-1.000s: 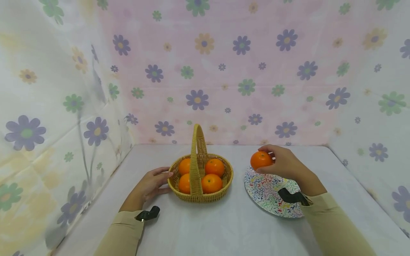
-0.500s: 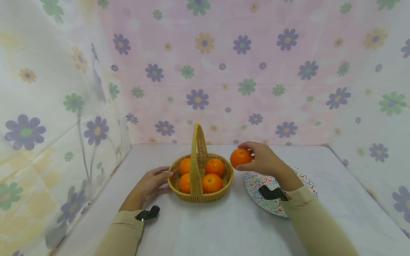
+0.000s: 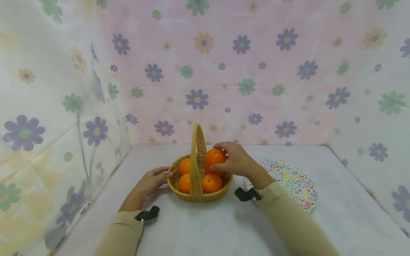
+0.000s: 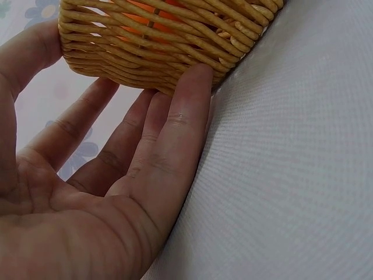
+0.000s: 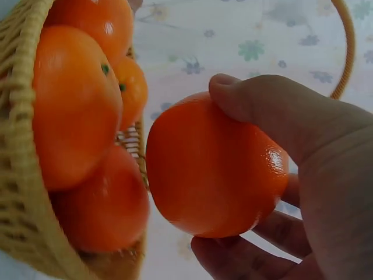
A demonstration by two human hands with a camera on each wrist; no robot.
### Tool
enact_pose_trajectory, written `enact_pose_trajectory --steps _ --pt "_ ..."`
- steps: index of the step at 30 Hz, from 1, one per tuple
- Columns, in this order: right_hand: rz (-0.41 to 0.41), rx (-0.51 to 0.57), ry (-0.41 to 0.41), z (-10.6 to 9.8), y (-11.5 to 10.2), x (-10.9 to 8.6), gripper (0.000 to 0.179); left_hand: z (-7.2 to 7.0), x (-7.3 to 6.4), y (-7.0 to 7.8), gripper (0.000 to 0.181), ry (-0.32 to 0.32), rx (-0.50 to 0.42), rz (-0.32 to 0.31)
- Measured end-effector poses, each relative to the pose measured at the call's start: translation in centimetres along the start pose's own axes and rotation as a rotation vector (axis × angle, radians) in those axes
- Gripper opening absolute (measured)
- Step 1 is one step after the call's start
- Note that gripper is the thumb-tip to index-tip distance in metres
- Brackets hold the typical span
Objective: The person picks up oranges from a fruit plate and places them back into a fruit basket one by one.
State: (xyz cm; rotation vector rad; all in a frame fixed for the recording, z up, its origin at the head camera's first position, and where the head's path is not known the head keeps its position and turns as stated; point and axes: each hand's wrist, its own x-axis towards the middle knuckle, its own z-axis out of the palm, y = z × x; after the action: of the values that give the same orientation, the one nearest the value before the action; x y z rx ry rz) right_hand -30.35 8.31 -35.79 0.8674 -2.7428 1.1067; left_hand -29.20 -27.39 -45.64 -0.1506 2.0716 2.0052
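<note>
A woven yellow basket with a tall arched handle stands in the middle of the table, holding several oranges. My right hand grips another orange between thumb and fingers, over the basket's right half. In the head view this orange overlaps the one lying at the back right. The right wrist view shows it beside the fruit in the basket. At the basket's left side, my left hand touches the wicker wall with extended, slightly bent fingers.
A round plate with a multicoloured speckled pattern lies to the right, partly covered by the right forearm. White cloth covers the table. Flowered fabric hangs behind and at both sides.
My right hand has carried the orange leftward from above the plate to over the basket. The left hand and the basket have stayed in place.
</note>
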Motion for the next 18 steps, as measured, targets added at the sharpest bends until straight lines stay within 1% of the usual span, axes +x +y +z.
enact_pose_trajectory --steps 5,9,16,18 --pt "-0.020 -0.030 -0.004 1.6 -0.8 1.0 0.074 0.1 0.1 0.0 0.066 -0.004 0.004 0.011" --pt "-0.008 -0.053 -0.019 2.7 -1.0 1.5 0.072 0.2 0.2 0.0 0.065 -0.010 -0.003 0.004" --pt "0.028 -0.013 -0.039 3.8 -1.2 1.9 0.073 0.0 0.3 -0.1 0.065 -0.005 0.001 -0.002" --pt "0.029 -0.020 -0.046 4.0 -1.2 2.1 0.073 0.0 0.3 -0.1 0.066 -0.002 0.000 -0.001"
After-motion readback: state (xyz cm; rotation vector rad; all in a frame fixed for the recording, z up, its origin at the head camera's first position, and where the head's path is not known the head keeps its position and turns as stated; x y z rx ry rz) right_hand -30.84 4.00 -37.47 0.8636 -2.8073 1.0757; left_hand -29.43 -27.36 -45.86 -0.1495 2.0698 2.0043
